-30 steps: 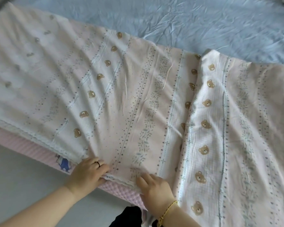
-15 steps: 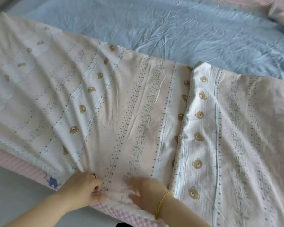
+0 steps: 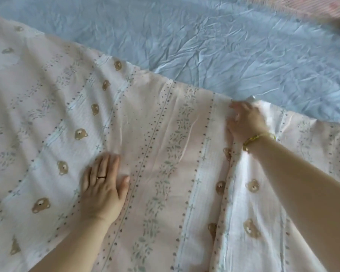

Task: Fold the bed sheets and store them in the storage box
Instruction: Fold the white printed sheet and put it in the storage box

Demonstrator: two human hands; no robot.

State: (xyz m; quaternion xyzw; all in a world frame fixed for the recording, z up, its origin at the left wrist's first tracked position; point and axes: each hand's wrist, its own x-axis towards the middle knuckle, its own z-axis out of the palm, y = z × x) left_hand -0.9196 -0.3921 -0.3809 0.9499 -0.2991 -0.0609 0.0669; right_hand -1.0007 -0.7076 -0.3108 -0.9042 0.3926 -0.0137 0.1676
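Across the lower two thirds of the frame, a bear-print bed sheet is spread on a blue bed, long axis slanting upper left to middle right, stripes pointing up-frame. It is held flat by the left hand, grip spread; an overlapping layer's far corner is pinched in the grip of the right hand. Folding is judged under way; next, edges must be squared.

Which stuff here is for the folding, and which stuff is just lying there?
For the folding:
bear sheet
left hand, flat on it
right hand, holding its far edge

Just lying there:
blue sheet, underneath
pink cover, far corner

No storage box shows.
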